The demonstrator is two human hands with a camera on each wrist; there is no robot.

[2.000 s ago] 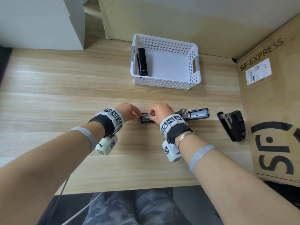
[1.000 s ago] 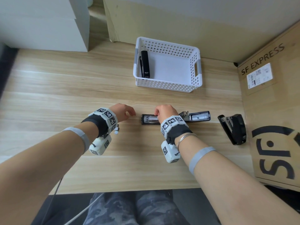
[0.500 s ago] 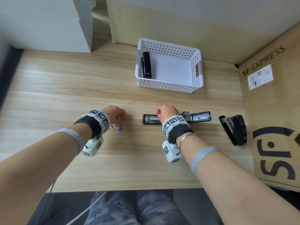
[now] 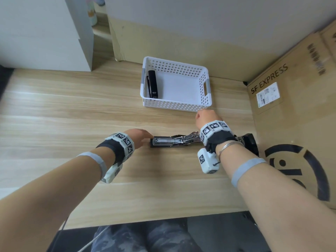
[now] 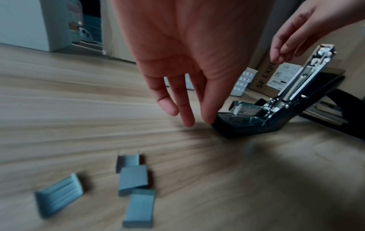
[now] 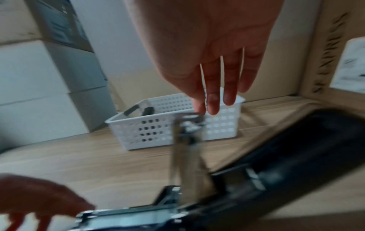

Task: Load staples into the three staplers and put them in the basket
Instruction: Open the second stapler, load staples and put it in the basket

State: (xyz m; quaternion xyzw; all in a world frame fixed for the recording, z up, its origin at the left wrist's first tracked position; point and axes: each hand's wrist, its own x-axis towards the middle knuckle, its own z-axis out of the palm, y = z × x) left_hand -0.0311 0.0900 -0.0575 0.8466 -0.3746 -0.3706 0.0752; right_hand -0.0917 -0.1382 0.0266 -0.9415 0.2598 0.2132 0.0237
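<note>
A black stapler (image 4: 169, 142) lies opened on the wooden table, its metal staple channel (image 5: 247, 109) exposed. Its top arm (image 5: 316, 67) stands raised at a slant. My left hand (image 4: 145, 138) has straight fingers, and the fingertips (image 5: 207, 118) touch the stapler's front end. My right hand (image 4: 206, 116) hovers over the raised arm with fingers straight down, fingertips (image 6: 213, 107) at its top end (image 6: 192, 118). Several grey staple strips (image 5: 133, 178) lie loose below my left hand. A second stapler (image 4: 153, 84) lies in the white basket (image 4: 204, 86). A third stapler (image 4: 251, 141) sits half hidden behind my right wrist.
A large SF Express cardboard box (image 4: 291, 99) walls off the table's right side. White cabinets (image 4: 45, 33) stand at the back left, and a cardboard panel (image 4: 163, 39) runs behind the basket. The table's front edge (image 4: 145, 220) is near my lap.
My left hand left the staple strips and moved right to the stapler's front end. My right hand moved right and up, and the stapler's top arm now stands raised instead of flat.
</note>
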